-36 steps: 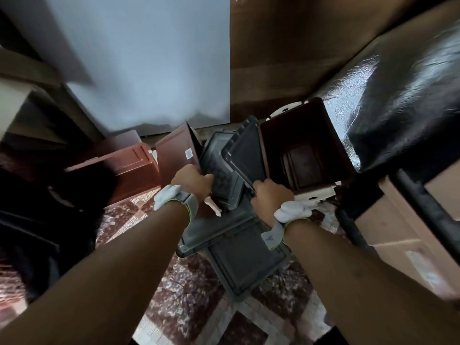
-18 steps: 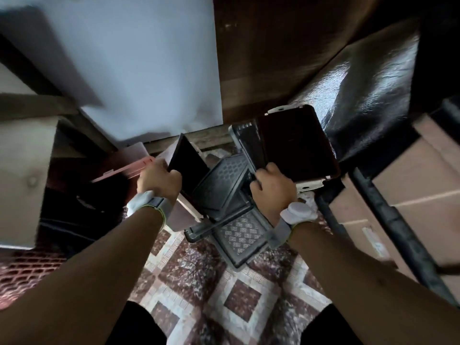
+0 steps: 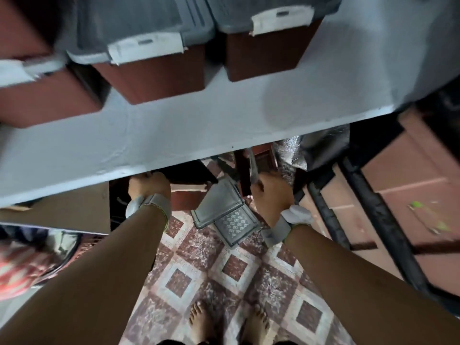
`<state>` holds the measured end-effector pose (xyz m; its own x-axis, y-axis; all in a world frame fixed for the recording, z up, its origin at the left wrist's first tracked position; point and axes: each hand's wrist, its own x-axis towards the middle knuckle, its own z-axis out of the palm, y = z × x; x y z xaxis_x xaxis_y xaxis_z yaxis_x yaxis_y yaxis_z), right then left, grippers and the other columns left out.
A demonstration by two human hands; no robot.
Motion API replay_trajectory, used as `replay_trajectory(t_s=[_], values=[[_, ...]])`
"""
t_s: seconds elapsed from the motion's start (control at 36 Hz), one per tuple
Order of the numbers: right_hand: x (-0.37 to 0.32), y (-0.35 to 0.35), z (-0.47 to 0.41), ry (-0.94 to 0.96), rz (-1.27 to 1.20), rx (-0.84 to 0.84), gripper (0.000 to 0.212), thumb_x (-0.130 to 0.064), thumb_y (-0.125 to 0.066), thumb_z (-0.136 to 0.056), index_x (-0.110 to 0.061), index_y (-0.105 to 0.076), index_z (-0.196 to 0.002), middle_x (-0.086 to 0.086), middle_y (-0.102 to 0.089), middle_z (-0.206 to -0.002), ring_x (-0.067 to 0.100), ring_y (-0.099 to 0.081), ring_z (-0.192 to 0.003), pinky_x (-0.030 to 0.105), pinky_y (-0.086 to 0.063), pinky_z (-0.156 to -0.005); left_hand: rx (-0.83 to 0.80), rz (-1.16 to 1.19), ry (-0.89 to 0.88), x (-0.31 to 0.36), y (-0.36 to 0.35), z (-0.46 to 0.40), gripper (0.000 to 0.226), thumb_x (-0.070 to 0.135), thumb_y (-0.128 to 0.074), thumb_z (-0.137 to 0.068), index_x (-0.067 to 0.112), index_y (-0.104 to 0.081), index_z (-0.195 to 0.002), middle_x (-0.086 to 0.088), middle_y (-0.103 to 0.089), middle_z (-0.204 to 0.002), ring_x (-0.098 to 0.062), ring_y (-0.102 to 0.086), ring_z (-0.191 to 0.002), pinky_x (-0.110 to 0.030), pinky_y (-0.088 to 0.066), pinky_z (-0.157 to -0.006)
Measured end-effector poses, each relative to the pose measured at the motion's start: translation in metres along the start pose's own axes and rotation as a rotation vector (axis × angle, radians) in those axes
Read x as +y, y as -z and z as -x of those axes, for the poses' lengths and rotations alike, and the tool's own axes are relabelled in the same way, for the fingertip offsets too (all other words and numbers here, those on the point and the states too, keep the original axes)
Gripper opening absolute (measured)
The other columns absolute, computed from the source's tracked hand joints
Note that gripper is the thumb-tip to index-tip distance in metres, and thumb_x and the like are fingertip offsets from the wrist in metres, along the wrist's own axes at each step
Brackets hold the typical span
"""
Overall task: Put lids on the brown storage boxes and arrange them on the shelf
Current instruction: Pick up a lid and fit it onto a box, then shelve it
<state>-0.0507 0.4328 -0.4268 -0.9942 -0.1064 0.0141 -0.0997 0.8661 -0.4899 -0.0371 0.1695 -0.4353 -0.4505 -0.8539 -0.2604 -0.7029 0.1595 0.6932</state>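
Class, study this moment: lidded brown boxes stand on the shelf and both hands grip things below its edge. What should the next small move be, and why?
Probably lift the left hand with its open brown box clear of the shelf edge. The right hand grips another box with a grey lid, and spare lids hang between them. Three lidded boxes already stand above, so this one needs room for its lid.

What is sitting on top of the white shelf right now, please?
On the white shelf stand three brown storage boxes, each with a grey lid on; their contents are hidden.

Brown boxes (image 3: 154, 78) with grey lids (image 3: 139, 23) (white latches), pale shelf (image 3: 174, 135), maroon-and-cream diamond floor (image 3: 224, 282).
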Motion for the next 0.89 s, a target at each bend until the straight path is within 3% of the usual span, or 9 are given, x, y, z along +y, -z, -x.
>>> replay_trajectory(t_s=[0.08,0.14,0.22,0.39,0.5,0.58,0.72,0.81,0.89], values=[[-0.011,0.020,0.007,-0.028,-0.034,-0.014,0.031,-0.016,-0.059,-0.088,-0.016,-0.037,-0.065,0.006,-0.042,-0.070,0.028,-0.043,-0.055,0.028,-0.023,-0.054,-0.035,0.076,0.047,0.012,0.006,0.005,0.040,0.031,-0.047,-0.098,0.008,-0.064,-0.127,-0.015,-0.068,-0.121,-0.033,-0.067,-0.109,-0.024,-0.043,-0.073],[-0.015,0.031,0.014,-0.061,-0.022,-0.039,0.034,-0.018,-0.057,-0.089,-0.018,-0.033,-0.065,0.004,-0.040,-0.071,0.025,-0.039,-0.056,0.027,-0.020,-0.053,-0.066,-0.001,0.061,0.016,0.015,0.006,0.039,0.034,-0.046,-0.093,0.011,-0.069,-0.115,-0.013,-0.071,-0.114,-0.033,-0.068,-0.102,-0.027,-0.045,-0.074],[-0.017,0.042,0.026,-0.071,0.012,-0.086,0.036,-0.017,-0.056,-0.088,-0.018,-0.031,-0.063,0.002,-0.037,-0.068,0.025,-0.038,-0.055,0.027,-0.019,-0.052,-0.036,-0.098,0.110,0.010,0.034,0.016,0.026,0.034,-0.047,-0.068,0.018,-0.066,-0.078,-0.002,-0.068,-0.075,-0.024,-0.059,-0.061,-0.030,-0.043,-0.069],[-0.019,0.091,0.049,-0.013,-0.008,-0.176,0.042,-0.016,-0.056,-0.090,-0.016,-0.028,-0.060,0.002,-0.033,-0.063,0.027,-0.036,-0.054,0.032,-0.024,-0.054,-0.061,-0.075,-0.043,-0.001,0.080,0.074,0.009,0.024,-0.051,-0.066,0.029,-0.055,-0.060,0.007,-0.041,-0.035,-0.010,-0.034,-0.035,-0.018,-0.020,-0.037],[-0.020,0.129,0.051,0.047,0.022,-0.278,0.045,-0.013,-0.057,-0.087,-0.017,-0.022,-0.059,0.001,-0.019,-0.059,0.022,-0.025,-0.057,0.031,-0.016,-0.057,-0.184,-0.075,-0.098,0.000,0.111,0.104,0.022,0.018,-0.052,-0.064,0.037,-0.057,-0.056,0.011,-0.041,-0.036,-0.008,-0.041,-0.033,-0.019,-0.021,-0.028],[-0.029,0.176,0.047,0.188,0.073,-0.353,0.044,-0.013,-0.058,-0.083,-0.016,-0.021,-0.058,0.003,-0.023,-0.058,0.023,-0.028,-0.057,0.033,-0.009,-0.058,-0.275,-0.094,-0.112,0.008,0.141,0.120,0.012,0.021,-0.053,-0.061,0.031,-0.057,-0.055,0.008,-0.040,-0.037,-0.016,-0.036,-0.042,-0.027,-0.027,-0.041],[-0.047,0.241,0.031,0.356,0.136,-0.391,0.036,-0.015,-0.061,-0.077,-0.013,-0.031,-0.057,0.011,-0.041,-0.059,0.028,-0.040,-0.058,0.036,-0.031,-0.054,-0.501,-0.010,-0.001,0.032,0.176,0.136,0.030,0.003,-0.055,-0.071,0.021,-0.059,-0.048,0.008,-0.040,-0.035,-0.013,-0.046,-0.034,-0.022,-0.043,-0.041],[-0.060,0.273,0.014,0.452,0.177,-0.417,0.037,-0.015,-0.060,-0.076,-0.014,-0.027,-0.059,0.004,-0.032,-0.060,0.024,-0.037,-0.060,0.037,-0.029,-0.056,-0.621,0.087,0.067,0.049,0.189,0.138,0.041,-0.013,-0.047,-0.078,0.018,-0.041,-0.053,-0.004,-0.034,-0.050,-0.016,-0.040,-0.031,-0.023,-0.046,-0.039],[-0.082,0.318,-0.001,0.554,0.212,-0.396,0.043,-0.016,-0.062,-0.076,-0.016,-0.022,-0.058,0.002,-0.026,-0.059,0.022,-0.034,-0.059,0.037,-0.028,-0.057,-0.728,0.114,0.030,0.073,0.213,0.144,0.036,-0.015,-0.046,-0.087,0.016,-0.044,-0.069,-0.006,-0.039,-0.065,-0.012,-0.042,-0.031,-0.022,-0.046,-0.035]])
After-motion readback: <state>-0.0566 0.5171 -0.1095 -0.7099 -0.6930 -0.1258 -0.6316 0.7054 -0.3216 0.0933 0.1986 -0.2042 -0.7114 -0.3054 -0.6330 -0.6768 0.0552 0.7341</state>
